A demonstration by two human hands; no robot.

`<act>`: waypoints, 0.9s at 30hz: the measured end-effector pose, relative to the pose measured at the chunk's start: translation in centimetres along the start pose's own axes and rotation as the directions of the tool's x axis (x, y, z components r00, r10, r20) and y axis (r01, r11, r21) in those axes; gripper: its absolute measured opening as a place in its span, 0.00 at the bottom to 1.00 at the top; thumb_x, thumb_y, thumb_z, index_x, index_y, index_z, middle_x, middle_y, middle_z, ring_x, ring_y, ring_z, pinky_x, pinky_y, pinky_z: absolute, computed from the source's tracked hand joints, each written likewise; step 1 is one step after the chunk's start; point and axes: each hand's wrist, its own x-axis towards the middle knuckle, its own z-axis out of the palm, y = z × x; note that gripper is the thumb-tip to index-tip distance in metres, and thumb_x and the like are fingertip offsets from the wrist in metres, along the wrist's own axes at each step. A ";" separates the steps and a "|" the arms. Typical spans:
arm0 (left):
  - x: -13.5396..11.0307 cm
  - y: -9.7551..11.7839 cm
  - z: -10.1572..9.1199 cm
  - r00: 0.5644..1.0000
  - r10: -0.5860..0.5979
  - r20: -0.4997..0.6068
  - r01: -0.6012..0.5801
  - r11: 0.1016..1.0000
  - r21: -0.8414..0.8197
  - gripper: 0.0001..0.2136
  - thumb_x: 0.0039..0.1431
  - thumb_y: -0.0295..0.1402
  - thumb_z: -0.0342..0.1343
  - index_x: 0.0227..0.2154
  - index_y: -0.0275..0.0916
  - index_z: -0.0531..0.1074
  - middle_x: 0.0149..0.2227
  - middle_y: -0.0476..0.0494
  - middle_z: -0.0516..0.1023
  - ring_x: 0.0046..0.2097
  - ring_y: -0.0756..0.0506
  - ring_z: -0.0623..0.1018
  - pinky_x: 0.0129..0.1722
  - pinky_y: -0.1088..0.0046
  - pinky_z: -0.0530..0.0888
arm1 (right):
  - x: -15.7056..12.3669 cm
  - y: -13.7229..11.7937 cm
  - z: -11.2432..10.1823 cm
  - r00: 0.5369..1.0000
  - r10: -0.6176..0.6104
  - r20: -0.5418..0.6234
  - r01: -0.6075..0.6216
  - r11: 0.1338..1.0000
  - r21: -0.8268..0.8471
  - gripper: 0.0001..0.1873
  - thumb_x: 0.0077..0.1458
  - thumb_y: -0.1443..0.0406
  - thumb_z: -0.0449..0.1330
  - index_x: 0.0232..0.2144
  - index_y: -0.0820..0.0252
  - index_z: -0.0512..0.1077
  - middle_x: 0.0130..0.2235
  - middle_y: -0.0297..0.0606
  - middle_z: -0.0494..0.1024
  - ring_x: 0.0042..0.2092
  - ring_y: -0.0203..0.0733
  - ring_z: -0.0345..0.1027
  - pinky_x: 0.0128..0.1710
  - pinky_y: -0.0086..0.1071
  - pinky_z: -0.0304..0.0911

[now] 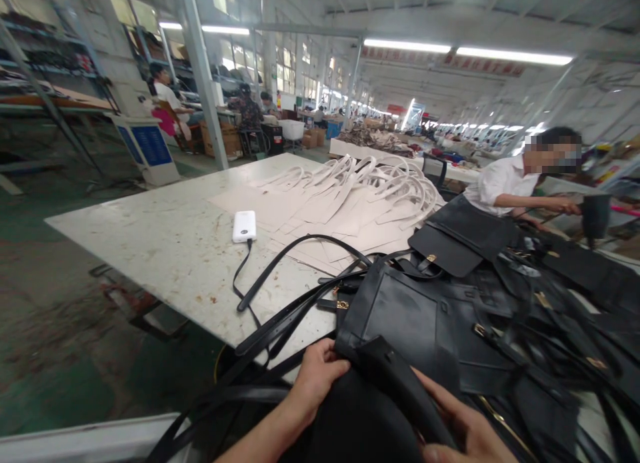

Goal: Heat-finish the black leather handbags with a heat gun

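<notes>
A black leather-like bag [367, 413] is held low in front of me, close to the table's near edge. My left hand [317, 376] pinches its upper left edge between thumb and fingers. Around a thick, curved black part on the bag's right side, my right hand [463, 420] is closed, its lower part cut off by the frame. Just beyond my hands lies another black bag [400, 310] with a gold-coloured clasp [343, 304]. Long black straps [295, 313] trail left from the bags over the table edge.
Black bags [540, 330] are heaped to the right. Pale cut pieces with looped handles [350, 196] cover the far part of the white table [165, 243]. A white power bank [245, 226] with a black cable stands there. A co-worker [510, 183] holds a dark tool at right.
</notes>
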 end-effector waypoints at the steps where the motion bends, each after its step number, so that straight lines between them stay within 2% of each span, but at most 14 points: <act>1: 0.4 -0.4 0.1 0.999 0.029 -0.019 -0.029 0.999 -0.014 0.09 0.36 0.24 0.58 0.26 0.33 0.71 0.25 0.45 0.75 0.29 0.48 0.73 0.28 0.77 0.65 | 0.3 -0.4 0.1 0.999 0.011 0.051 -0.012 1.000 0.022 0.37 0.36 0.61 0.63 0.52 0.58 0.61 0.40 0.38 0.76 0.39 0.49 0.69 0.40 0.35 0.63; 4: 0.8 -1.4 -0.1 0.995 0.085 -0.053 -0.087 0.996 -0.037 0.09 0.36 0.23 0.58 0.26 0.33 0.72 0.26 0.46 0.76 0.30 0.47 0.73 0.30 0.76 0.66 | 1.0 -1.0 0.1 0.983 0.008 0.185 -0.022 0.997 0.075 0.37 0.37 0.64 0.62 0.52 0.56 0.59 0.42 0.36 0.74 0.39 0.46 0.69 0.39 0.34 0.63; 6: 0.3 -1.4 -0.3 0.993 0.105 -0.060 -0.109 0.992 -0.065 0.06 0.37 0.25 0.59 0.24 0.33 0.73 0.24 0.47 0.75 0.28 0.48 0.72 0.30 0.76 0.66 | 1.3 -1.2 0.5 0.975 0.011 0.221 -0.029 0.996 0.079 0.36 0.37 0.65 0.62 0.52 0.55 0.60 0.41 0.35 0.74 0.37 0.44 0.69 0.36 0.32 0.64; 8: -0.4 -0.9 -0.3 0.993 0.108 -0.051 -0.113 0.989 -0.091 0.03 0.39 0.26 0.58 0.21 0.33 0.73 0.22 0.47 0.74 0.26 0.49 0.71 0.29 0.77 0.66 | 1.6 -1.2 1.2 0.980 0.012 0.199 -0.024 0.998 0.060 0.35 0.36 0.67 0.61 0.51 0.56 0.62 0.40 0.34 0.75 0.36 0.44 0.69 0.37 0.32 0.64; 10: -1.1 -0.3 -0.3 0.993 0.114 -0.032 -0.117 0.986 -0.120 0.04 0.41 0.27 0.57 0.23 0.33 0.74 0.23 0.47 0.75 0.28 0.48 0.72 0.30 0.76 0.66 | 1.9 -1.3 2.1 0.988 -0.013 0.155 0.008 1.000 0.028 0.33 0.35 0.71 0.60 0.49 0.56 0.65 0.40 0.33 0.74 0.39 0.43 0.68 0.41 0.31 0.62; 11: -1.3 -0.1 -0.2 0.992 0.119 -0.032 -0.122 0.983 -0.134 0.05 0.42 0.26 0.56 0.25 0.33 0.74 0.24 0.47 0.75 0.30 0.47 0.72 0.32 0.75 0.66 | 2.1 -1.4 2.5 0.990 -0.025 0.137 0.024 1.000 0.013 0.34 0.35 0.73 0.59 0.49 0.56 0.64 0.39 0.32 0.75 0.38 0.42 0.68 0.40 0.29 0.62; 13: -1.4 0.2 -0.2 0.991 0.123 -0.055 -0.130 0.980 -0.153 0.10 0.40 0.25 0.56 0.30 0.35 0.75 0.27 0.46 0.76 0.32 0.46 0.73 0.35 0.74 0.67 | 2.5 -1.4 3.1 0.995 -0.023 0.099 0.024 1.000 -0.009 0.37 0.36 0.74 0.56 0.52 0.54 0.59 0.33 0.30 0.76 0.27 0.37 0.68 0.27 0.25 0.64; 14: -1.4 0.2 -0.2 0.991 0.114 -0.075 -0.124 0.981 -0.150 0.11 0.39 0.25 0.57 0.31 0.35 0.75 0.28 0.46 0.76 0.32 0.47 0.73 0.35 0.74 0.67 | 2.7 -1.5 3.2 0.997 -0.014 0.073 0.015 1.000 -0.009 0.38 0.37 0.73 0.55 0.54 0.53 0.55 0.29 0.29 0.75 0.22 0.34 0.65 0.20 0.24 0.61; 15: -1.2 0.1 -0.3 0.991 0.097 -0.094 -0.110 0.984 -0.143 0.13 0.38 0.24 0.57 0.31 0.35 0.75 0.29 0.46 0.76 0.32 0.47 0.73 0.34 0.75 0.67 | 2.8 -1.5 3.2 0.999 -0.009 0.043 0.009 1.000 0.000 0.39 0.38 0.72 0.55 0.55 0.53 0.52 0.25 0.28 0.74 0.18 0.32 0.61 0.16 0.23 0.57; 17: -0.9 0.0 -0.6 0.993 0.049 -0.108 -0.063 0.989 -0.135 0.13 0.38 0.26 0.58 0.32 0.34 0.74 0.28 0.45 0.75 0.29 0.50 0.72 0.29 0.77 0.66 | 2.8 -1.5 2.7 1.000 -0.017 -0.025 0.018 0.999 0.033 0.39 0.40 0.69 0.57 0.56 0.55 0.48 0.23 0.28 0.72 0.16 0.32 0.58 0.14 0.24 0.55; 21: -0.6 0.1 -1.0 0.999 -0.025 -0.039 0.017 0.981 -0.192 0.12 0.41 0.29 0.57 0.32 0.33 0.73 0.26 0.44 0.74 0.26 0.51 0.71 0.26 0.78 0.65 | 1.7 -1.3 1.1 0.999 -0.021 -0.047 0.022 1.000 0.010 0.40 0.41 0.62 0.60 0.56 0.60 0.50 0.23 0.31 0.73 0.18 0.36 0.61 0.18 0.28 0.58; 23: -0.8 0.5 -0.8 0.999 -0.034 -0.009 0.031 0.975 -0.220 0.12 0.43 0.33 0.56 0.32 0.33 0.73 0.26 0.44 0.74 0.27 0.50 0.72 0.27 0.77 0.66 | 1.2 -1.3 0.8 0.999 -0.034 -0.011 0.034 0.999 -0.009 0.39 0.39 0.61 0.61 0.54 0.61 0.55 0.26 0.34 0.75 0.25 0.40 0.66 0.27 0.31 0.63; 25: -1.1 0.8 -0.5 0.999 -0.034 -0.016 0.030 0.973 -0.227 0.15 0.46 0.39 0.55 0.31 0.32 0.73 0.28 0.42 0.74 0.28 0.49 0.72 0.27 0.76 0.66 | 0.9 -1.3 1.0 0.998 -0.048 0.032 0.048 0.999 -0.001 0.39 0.36 0.61 0.63 0.52 0.61 0.59 0.32 0.36 0.75 0.33 0.44 0.68 0.38 0.34 0.63; 27: -1.3 1.0 -0.3 0.998 -0.027 -0.051 0.015 0.975 -0.220 0.19 0.49 0.46 0.51 0.32 0.32 0.73 0.30 0.40 0.75 0.31 0.48 0.73 0.29 0.75 0.67 | 1.2 -1.1 1.6 0.995 -0.040 0.087 0.039 0.999 0.016 0.39 0.33 0.63 0.64 0.51 0.61 0.61 0.36 0.37 0.75 0.36 0.45 0.67 0.41 0.34 0.62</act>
